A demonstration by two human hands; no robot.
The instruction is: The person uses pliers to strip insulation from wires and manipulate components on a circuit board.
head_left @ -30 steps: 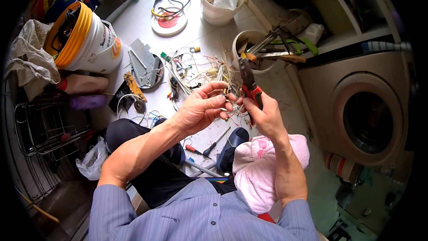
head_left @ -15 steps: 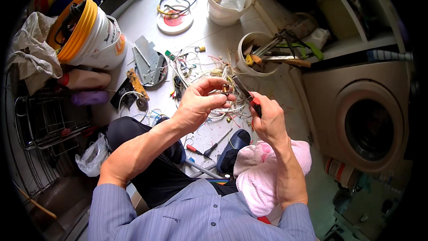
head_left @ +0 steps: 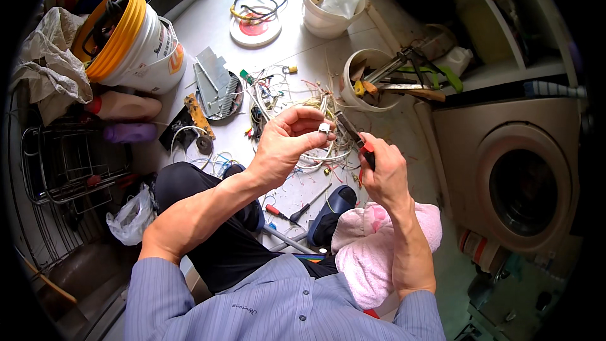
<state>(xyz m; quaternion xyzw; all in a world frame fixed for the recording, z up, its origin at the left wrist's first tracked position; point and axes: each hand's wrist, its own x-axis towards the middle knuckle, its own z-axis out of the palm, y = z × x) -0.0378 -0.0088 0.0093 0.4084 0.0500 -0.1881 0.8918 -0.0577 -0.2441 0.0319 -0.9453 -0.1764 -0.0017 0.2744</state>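
Note:
My left hand pinches a small part with a white face between thumb and fingertips; its exact kind is too small to make out. In my right hand is a pair of pliers with red and black handles, dark jaws pointing up and left. The jaws are close to the small part but apart from it. Below both hands, a tangled heap of wires lies on the floor, partly hidden by my left hand. Nearer my feet rests a red-handled screwdriver.
Left stands a white and yellow bucket. A round tray of metal pieces and a disc with a plug cord lie ahead. Right are a tool bucket and a washing machine. A pink towel covers my right leg.
The small part in my left fingers has turned: its coppery side showed before, a white face shows now. My right hand and the pliers have shifted slightly right, while the whole view moved a little.

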